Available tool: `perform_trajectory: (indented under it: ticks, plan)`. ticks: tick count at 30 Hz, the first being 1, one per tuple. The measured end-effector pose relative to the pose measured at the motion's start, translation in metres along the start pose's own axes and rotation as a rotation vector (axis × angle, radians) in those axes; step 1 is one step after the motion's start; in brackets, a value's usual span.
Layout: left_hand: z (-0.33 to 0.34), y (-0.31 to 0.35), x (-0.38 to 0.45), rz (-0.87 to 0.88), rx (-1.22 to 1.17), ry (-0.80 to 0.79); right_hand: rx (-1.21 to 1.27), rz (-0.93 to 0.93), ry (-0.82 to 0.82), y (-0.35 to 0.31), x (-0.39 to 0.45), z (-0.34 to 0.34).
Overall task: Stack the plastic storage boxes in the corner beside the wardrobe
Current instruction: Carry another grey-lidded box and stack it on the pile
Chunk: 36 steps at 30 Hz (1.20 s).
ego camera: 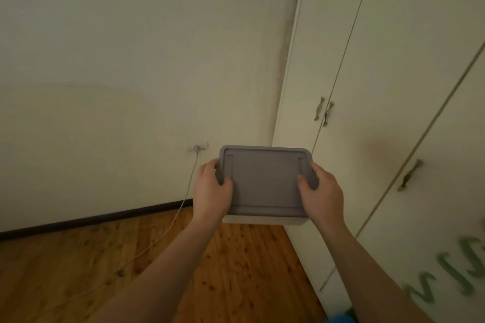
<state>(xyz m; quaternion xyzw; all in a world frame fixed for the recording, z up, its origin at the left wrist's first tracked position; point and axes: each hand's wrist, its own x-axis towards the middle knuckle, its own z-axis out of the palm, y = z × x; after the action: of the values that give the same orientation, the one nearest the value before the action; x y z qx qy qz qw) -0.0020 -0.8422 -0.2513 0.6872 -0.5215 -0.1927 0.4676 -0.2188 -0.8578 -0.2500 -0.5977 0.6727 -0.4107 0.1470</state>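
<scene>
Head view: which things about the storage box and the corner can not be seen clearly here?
- Storage box contents: the grey lid covers them.
- Box walls: only a pale strip shows under the lid.
- Corner floor beside the wardrobe: the box, left hand and right hand hide it, so any boxes already there cannot be seen.
- Cable end: leaves the bottom edge.
- Green marks on the wardrobe door: blurred.

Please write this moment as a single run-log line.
phase: carrying | object: grey-lidded storage box | left hand: grips left end | right hand: grips right end | box: above floor, near wardrobe corner
</scene>
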Motion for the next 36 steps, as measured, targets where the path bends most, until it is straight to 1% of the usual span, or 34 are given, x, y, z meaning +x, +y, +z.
perform_trajectory:
  ticks: [6, 8, 13, 25, 30, 36]
  plan:
    - [0.059, 0.018, 0.098, -0.065, -0.034, -0.012, -0.010, 0.019, -0.107, 0.013, 0.120, 0.029]
    - [0.070, 0.022, 0.121, -0.071, -0.033, -0.018, -0.016, 0.020, -0.122, 0.012, 0.149, 0.036]
    - [0.098, 0.010, 0.178, -0.098, -0.005, -0.042, -0.011, 0.058, -0.222, 0.020, 0.211, 0.072]
    - [0.164, -0.046, 0.340, -0.154, -0.068, -0.065, -0.058, 0.083, -0.300, 0.026, 0.354, 0.183]
    - [0.189, -0.067, 0.407, -0.186, -0.106, -0.106, -0.061, 0.078, -0.316, 0.027, 0.411, 0.225]
    - [0.226, -0.097, 0.462, -0.280, -0.166, -0.187, 0.032, 0.187, -0.336, 0.048, 0.464, 0.271]
